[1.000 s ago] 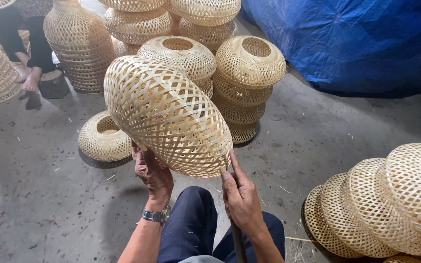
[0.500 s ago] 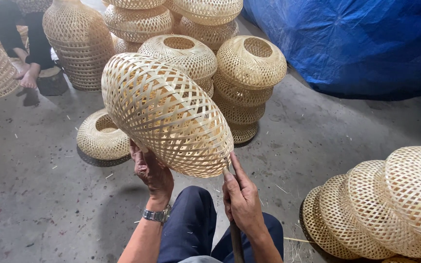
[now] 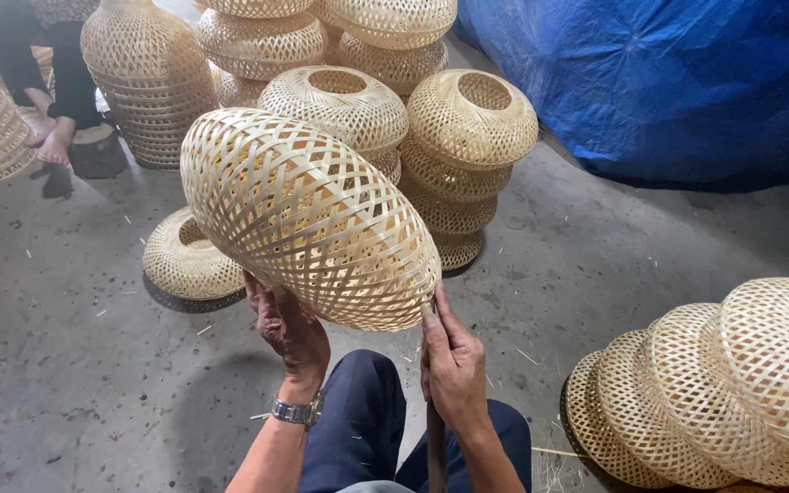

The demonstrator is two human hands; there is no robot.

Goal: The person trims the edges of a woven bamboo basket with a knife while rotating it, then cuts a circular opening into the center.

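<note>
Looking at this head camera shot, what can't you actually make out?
- Left hand fingertips: hidden behind the oval woven bamboo basket.
- Thin dark stick under the right hand: lower end cut off by the bottom edge.
- Seated person at top left: cut off by the top edge.

1 head-worn view, angled down and forward, close over hands, floor beyond

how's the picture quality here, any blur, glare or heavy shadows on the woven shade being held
Head view: even, soft light, no glare; the woven shade is sharp, as are the left hand and right hand; a soft shadow lies on the concrete floor under them; the frame edges bow slightly.
</note>
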